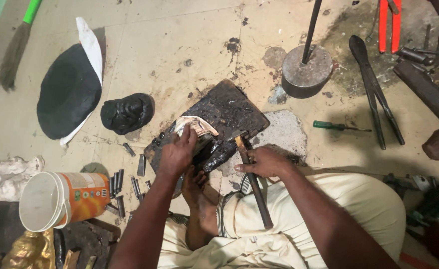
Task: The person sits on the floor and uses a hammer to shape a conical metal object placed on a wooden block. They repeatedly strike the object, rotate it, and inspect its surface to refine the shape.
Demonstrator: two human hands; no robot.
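Gripping hammer [251, 177] right hand [265, 163]; left hand [178, 153] presses rag [195, 125].

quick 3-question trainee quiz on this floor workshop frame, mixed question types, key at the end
1. True or false: the right hand holds a hammer.
2. What does the left hand press on? A) crumpled cloth on the black slab B) broom C) bucket
3. Fill in: the green-handled screwdriver lies on the ____.

Key: 1 true; 2 A; 3 floor
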